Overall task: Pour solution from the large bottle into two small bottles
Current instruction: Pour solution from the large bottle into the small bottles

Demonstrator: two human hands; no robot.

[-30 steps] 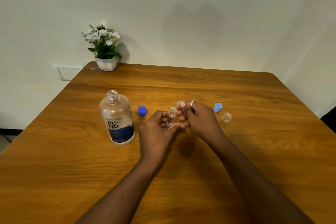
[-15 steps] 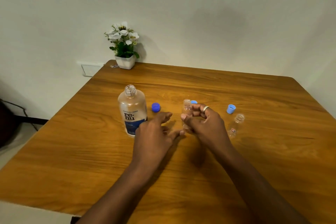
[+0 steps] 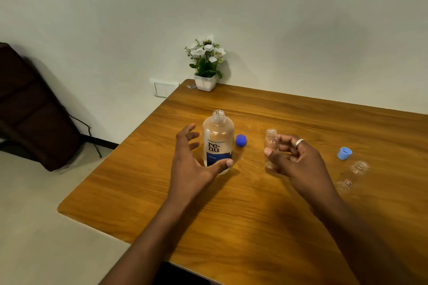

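Note:
The large clear bottle (image 3: 218, 136) with a blue "renu" label stands uncapped on the wooden table (image 3: 254, 203). My left hand (image 3: 193, 159) is open around its lower left side, thumb in front of the label, fingers spread beside it. My right hand (image 3: 294, 157) holds a small clear uncapped bottle (image 3: 271, 141) upright between thumb and fingers. A second small clear bottle (image 3: 353, 174) stands uncapped at the right. A dark blue cap (image 3: 241, 140) lies just right of the large bottle. A light blue cap (image 3: 344, 153) lies near the second small bottle.
A white pot of white flowers (image 3: 206, 66) stands at the table's far left corner against the wall. The table's left edge runs close to the large bottle, with floor beyond. A dark brown piece of furniture (image 3: 30, 109) leans at far left.
My left hand let go of the small bottle and moved left to the large bottle. My right hand keeps the small bottle. The camera has turned left.

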